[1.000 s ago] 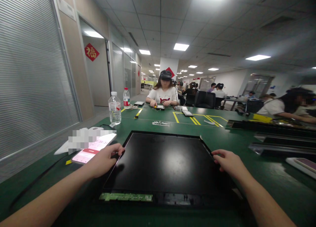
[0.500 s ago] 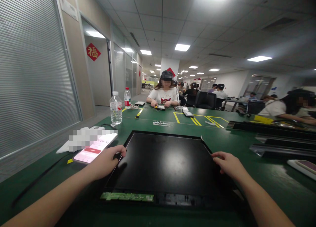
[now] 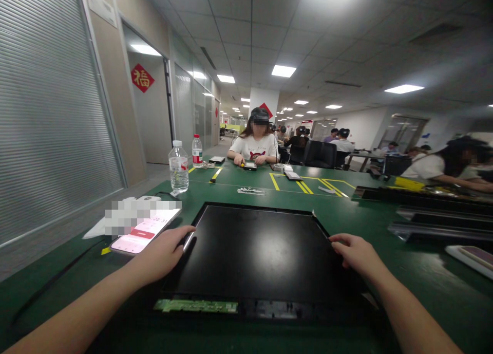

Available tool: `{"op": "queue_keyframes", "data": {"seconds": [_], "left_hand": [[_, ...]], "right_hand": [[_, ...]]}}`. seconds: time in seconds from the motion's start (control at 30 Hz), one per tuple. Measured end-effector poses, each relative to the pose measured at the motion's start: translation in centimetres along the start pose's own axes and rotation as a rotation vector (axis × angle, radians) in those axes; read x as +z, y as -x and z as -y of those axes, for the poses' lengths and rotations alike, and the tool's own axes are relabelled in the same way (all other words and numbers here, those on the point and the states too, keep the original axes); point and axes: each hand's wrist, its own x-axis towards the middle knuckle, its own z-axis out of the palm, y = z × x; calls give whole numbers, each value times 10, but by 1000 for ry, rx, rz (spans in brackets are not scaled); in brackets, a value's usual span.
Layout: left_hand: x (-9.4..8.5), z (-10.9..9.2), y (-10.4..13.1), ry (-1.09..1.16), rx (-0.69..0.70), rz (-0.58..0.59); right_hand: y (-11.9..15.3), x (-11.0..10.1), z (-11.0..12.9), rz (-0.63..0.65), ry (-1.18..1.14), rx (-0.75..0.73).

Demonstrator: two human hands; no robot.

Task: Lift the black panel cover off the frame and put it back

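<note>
In the head view, a flat display panel [image 3: 262,256] lies face up on the green table [image 3: 435,287], straight in front of the person, with a green circuit board [image 3: 196,306] along the left part of its near edge. The left hand [image 3: 164,256] is partly curled, its fingertips at the panel's left edge; the right hand [image 3: 356,254] is loosely bent, fingertips at the right edge. Whether either one pinches the rim or merely rests there, I cannot tell. A lit smartphone [image 3: 140,234] lies just beside the left hand, and a clear water bottle [image 3: 179,171] stands beyond it.

The panel looks broad, thin and stiff—probably modest in weight, but awkward for one hand. Its smooth face would likely be slippery and easily scratched or cracked by pressure. The opposite side edges seem the sound hold, with the exposed board—likely fragile—left untouched.
</note>
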Motion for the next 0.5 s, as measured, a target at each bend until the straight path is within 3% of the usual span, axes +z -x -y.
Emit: {"op": "queue_keyframes", "data": {"seconds": [0.13,0.27,0.5], "left_hand": [[-1,0,0,-25,-14,14],[0,1,1,-30,-25,-8],[2,3,-1,-11,-32,-11]], "right_hand": [[-4,-5,-5,-48,-47,32],[-10,-9,-16,-142,92,64],[-13,3,-20,-41,177,26]]}}
